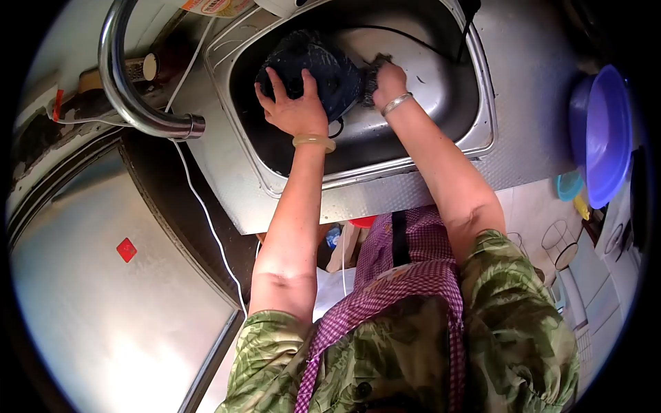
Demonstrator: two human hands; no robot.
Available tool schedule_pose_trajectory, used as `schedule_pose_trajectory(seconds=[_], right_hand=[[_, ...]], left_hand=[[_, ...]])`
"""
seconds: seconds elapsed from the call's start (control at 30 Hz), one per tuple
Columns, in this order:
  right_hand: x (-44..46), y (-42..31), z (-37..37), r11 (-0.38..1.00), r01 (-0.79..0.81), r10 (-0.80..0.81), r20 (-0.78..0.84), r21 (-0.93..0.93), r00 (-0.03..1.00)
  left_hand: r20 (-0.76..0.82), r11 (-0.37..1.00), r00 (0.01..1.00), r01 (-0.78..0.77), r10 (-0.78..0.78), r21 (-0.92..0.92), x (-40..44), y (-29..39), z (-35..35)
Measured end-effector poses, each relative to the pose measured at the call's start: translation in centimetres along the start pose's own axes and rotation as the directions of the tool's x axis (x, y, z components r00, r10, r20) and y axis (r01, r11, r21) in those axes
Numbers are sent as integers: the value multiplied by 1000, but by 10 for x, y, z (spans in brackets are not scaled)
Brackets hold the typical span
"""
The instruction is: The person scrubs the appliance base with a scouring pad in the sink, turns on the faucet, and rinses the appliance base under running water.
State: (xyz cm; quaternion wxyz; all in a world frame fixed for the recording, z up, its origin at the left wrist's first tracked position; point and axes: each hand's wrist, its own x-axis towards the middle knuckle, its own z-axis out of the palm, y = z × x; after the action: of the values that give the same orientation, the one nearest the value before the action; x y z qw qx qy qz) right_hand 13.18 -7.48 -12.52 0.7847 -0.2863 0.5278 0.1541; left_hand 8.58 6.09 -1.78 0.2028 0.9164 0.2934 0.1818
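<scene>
A dark, speckled item point(336, 77), perhaps a pot or wet cloth, lies in the left half of the steel sink point(434, 86). My left hand point(295, 103) rests on it with the fingers spread; a pale bangle circles that wrist. At the item's right side, my right hand point(390, 84) is closed around a dark, shaggy scrubber point(372, 81), which touches the item's edge. A silver bracelet is on the right wrist. A thin black cord or loop shows beside the item, below my left hand's fingers.
A curved metal faucet point(113, 76) arches at the left of the sink. A purple basin point(606, 138) stands upright at the right edge of the counter, with a teal bowl point(569, 185) below it. A white cable point(206, 213) hangs at the left.
</scene>
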Motion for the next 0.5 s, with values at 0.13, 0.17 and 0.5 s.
schedule_pose_trajectory(seconds=[0.13,0.17,0.5], right_hand=[[-86,-2,16,757,482,-486,112,-441,867],[-91,-2,13,587,626,-606,234,-514,760],[-42,-18,-1,99,729,-555,570,-678,606]], left_hand=[[-21,999,1000,-14,15,47,-2,-2,0],[-39,998,999,-29,32,64,-1,-4,3],[-31,990,993,-108,111,95,-5,2,-1]])
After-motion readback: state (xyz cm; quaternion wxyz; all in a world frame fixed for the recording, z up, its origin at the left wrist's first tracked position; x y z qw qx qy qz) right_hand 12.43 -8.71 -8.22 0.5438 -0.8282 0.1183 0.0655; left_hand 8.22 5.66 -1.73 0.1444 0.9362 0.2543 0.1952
